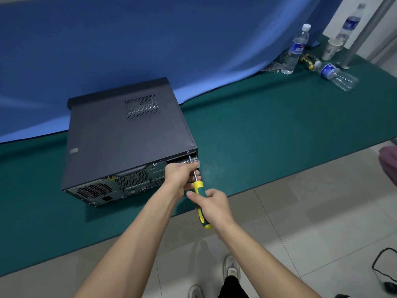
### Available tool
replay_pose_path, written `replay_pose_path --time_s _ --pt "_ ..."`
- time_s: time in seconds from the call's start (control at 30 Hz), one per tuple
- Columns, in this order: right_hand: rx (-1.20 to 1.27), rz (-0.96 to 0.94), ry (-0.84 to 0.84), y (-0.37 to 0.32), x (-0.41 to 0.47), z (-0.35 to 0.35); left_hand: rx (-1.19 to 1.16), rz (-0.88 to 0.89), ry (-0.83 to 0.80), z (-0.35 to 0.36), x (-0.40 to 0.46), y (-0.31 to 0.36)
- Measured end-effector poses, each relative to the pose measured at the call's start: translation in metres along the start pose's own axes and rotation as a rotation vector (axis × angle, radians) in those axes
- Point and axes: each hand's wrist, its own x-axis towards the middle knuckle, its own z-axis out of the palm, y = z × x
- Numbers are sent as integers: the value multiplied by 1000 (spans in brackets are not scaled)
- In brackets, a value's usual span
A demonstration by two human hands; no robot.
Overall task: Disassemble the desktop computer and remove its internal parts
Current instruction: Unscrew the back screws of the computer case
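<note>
We see one dark grey desktop computer [129, 145] lying on its side on the green surface [268, 130], panel closed, with a perforated vent on top and its rear ports and fan grilles facing us. Our right hand [214, 206] grips the one yellow-and-green screwdriver [200, 203], tip at the rear top corner, while our left hand's [182, 174] fingers pinch its shaft. Three plastic bottles [295, 50] and one paper cup [332, 48] stand or lie far right.

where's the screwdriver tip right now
In the head view, the screwdriver tip sits at a screw on the top right corner of the computer rear; the right hand grips the handle, the left hand steadies the shaft.
</note>
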Motion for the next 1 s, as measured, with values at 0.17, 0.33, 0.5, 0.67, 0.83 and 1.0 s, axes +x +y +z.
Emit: replay_pose_path --time_s 0.17,0.33,0.5,0.67,0.83,1.0 --pt "178 154 -120 -2 -9 2 -128 -63 -75 2 -2 5" --pt "238 100 -72 -3 -9 -3 -127 -76 -78 -1 -3 2" --pt "396 186 14 -5 -9 5 -10 3 13 -2 -2 6" --pt "541 326 -204 -12 -11 9 -225 -67 -63 0 -5 6" --pt "400 221 -58 -5 -4 12 -47 -40 -39 -6 -6 6" --pt "469 308 -188 -10 -2 12 -92 -46 -28 0 -6 9"
